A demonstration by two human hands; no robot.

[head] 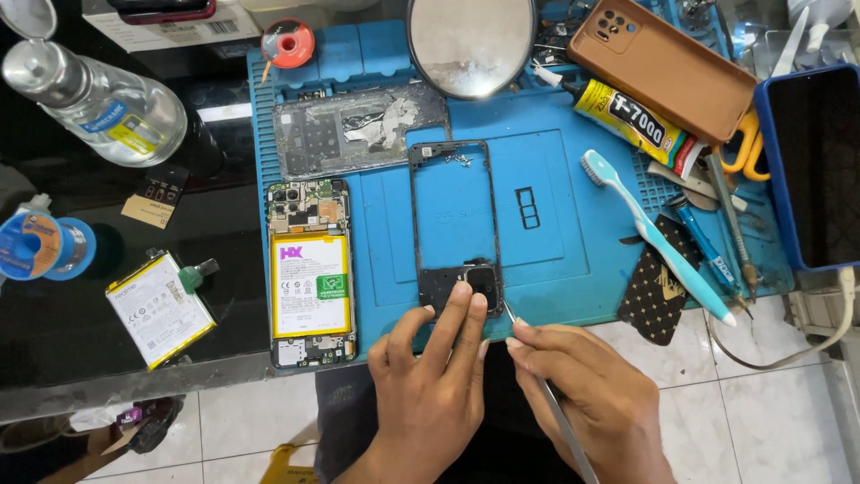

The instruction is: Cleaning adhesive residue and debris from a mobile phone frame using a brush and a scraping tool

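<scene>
Head view: clear bottle (107,100) seemingly holds liquid.

Phone frame (454,229) on mat (555,269), opened phone (311,273) left, toothbrush (654,235) right, mirror (471,43) behind

**Open mat right of the frame, clutter on both flanks**

Bare blue mat (555,260) lies between the black phone frame (454,229) and the toothbrush (654,235). Left, the opened phone (310,273) lies close alongside. Behind, the round mirror (471,43) and glue tube (627,116) block the way.

A phone repair workbench: blue repair mat (555,269), opened phone (310,273), glue tube (632,116), tweezers (555,403).
</scene>
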